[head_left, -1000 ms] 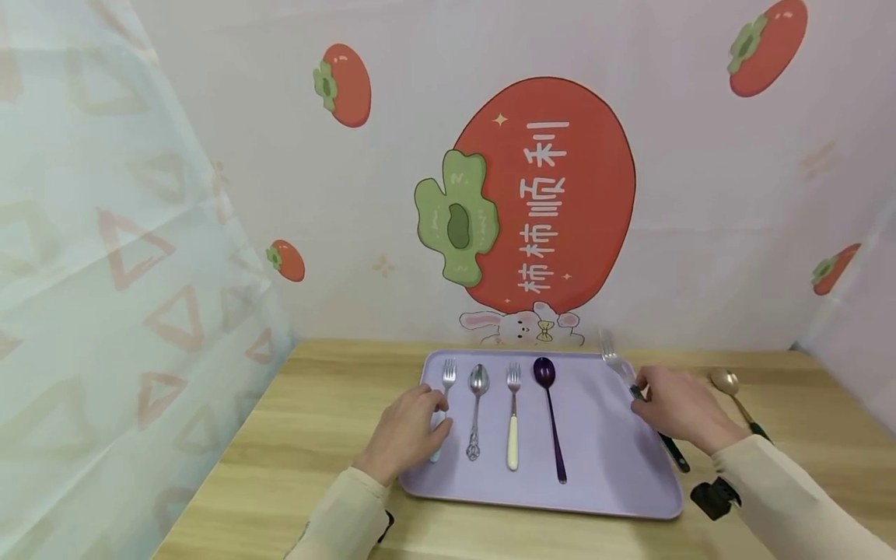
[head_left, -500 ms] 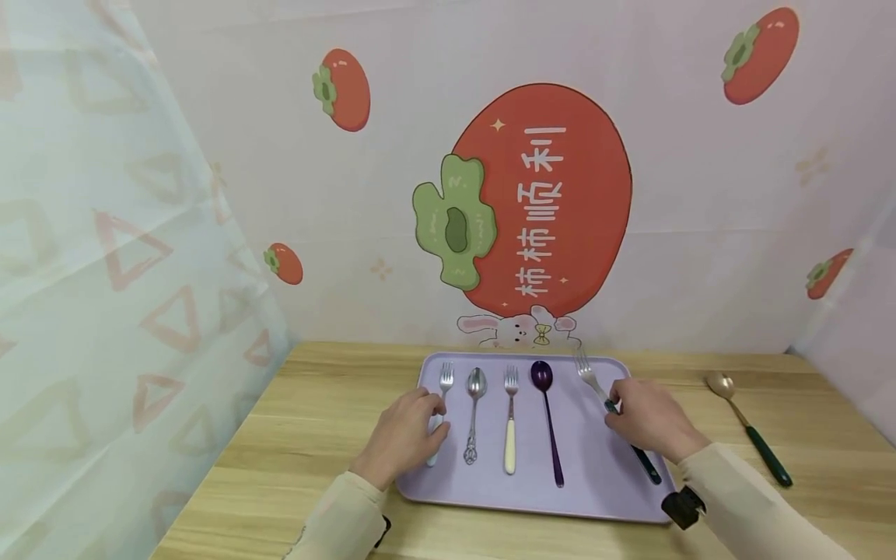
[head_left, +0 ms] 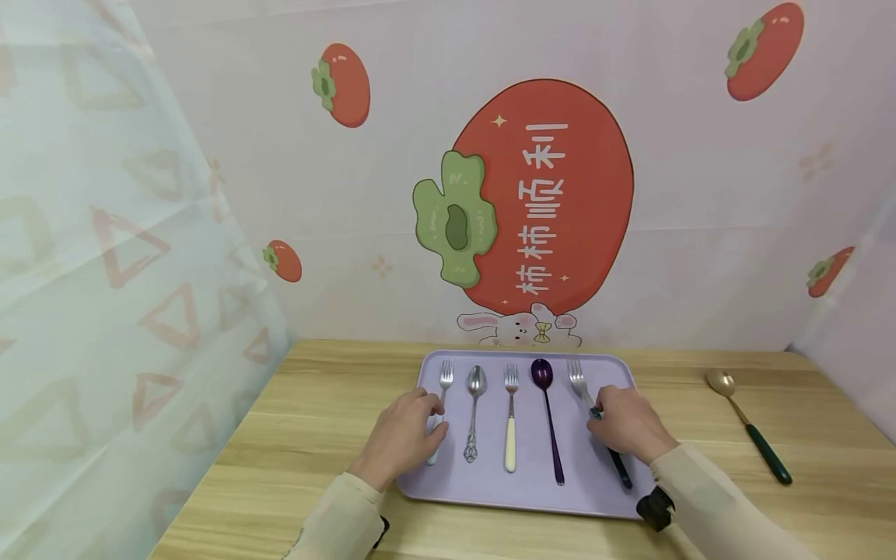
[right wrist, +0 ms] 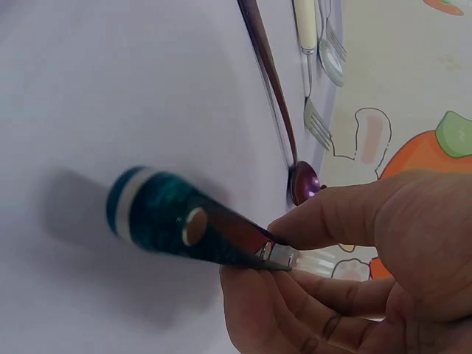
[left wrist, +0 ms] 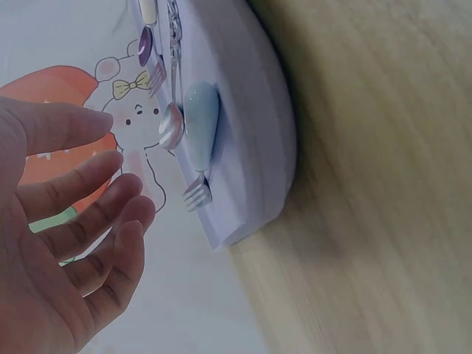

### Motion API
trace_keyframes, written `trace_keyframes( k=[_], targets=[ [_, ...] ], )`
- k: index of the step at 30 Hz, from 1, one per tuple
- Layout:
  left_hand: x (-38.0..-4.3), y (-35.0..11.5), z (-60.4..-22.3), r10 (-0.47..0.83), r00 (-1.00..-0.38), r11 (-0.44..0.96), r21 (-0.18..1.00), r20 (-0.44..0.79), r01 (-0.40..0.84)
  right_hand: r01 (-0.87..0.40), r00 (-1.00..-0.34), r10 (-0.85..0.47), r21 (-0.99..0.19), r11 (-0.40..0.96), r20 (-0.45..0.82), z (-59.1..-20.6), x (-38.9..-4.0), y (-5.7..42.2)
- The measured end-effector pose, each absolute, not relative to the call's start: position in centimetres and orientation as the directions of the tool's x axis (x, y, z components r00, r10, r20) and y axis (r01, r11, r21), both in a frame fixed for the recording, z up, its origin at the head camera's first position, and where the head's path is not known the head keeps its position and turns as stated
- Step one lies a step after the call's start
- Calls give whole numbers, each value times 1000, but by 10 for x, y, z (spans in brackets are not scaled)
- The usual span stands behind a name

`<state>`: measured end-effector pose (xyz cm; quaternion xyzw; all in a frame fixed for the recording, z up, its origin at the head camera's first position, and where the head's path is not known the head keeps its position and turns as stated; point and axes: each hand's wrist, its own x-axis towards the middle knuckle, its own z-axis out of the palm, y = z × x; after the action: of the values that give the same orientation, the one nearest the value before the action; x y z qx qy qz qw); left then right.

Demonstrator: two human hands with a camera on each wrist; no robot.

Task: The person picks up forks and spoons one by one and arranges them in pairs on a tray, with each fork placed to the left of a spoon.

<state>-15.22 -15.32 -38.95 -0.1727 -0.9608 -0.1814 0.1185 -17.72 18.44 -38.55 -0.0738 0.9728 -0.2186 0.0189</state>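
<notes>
My right hand (head_left: 630,424) pinches a fork with a dark green handle (right wrist: 158,214) between thumb and fingers, over the right part of the lilac tray (head_left: 490,491). In the right wrist view the handle's end throws a shadow on the tray. My left hand (head_left: 399,439) is at the tray's left side, fingers loosely bent around nothing, near a fork with a light blue handle (left wrist: 202,122). Between the hands lie an ornate silver spoon (head_left: 477,381), a cream-handled fork (head_left: 511,445) and a long purple spoon (head_left: 542,375), side by side on the tray.
A gold spoon with a green handle (head_left: 768,455) lies on the wooden table (head_left: 315,404) to the right of the tray. Behind the table stands a cloth backdrop (head_left: 392,187) printed with persimmons, with another patterned cloth (head_left: 126,327) on the left.
My right hand has carried the green-handled fork leftward, from the tray's right edge to over its right part, beside the purple spoon. The left hand has stayed about where it was.
</notes>
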Motion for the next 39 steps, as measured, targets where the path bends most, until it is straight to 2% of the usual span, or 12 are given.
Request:
trace_keyframes(
  k=[12,26,39],
  targets=[
    [-154,-153,-389,300,-911,868,316,282,383,-110,-992,-122,-448,887,2,-396,-181,175],
    [-156,-153,-391,296,-911,866,322,288,383,-18,-995,-63,-471,882,-79,-400,-182,165],
    [-155,-150,-387,284,-917,872,322,280,369,-13,-994,-61,-467,884,-88,-397,-180,164]
  ],
)
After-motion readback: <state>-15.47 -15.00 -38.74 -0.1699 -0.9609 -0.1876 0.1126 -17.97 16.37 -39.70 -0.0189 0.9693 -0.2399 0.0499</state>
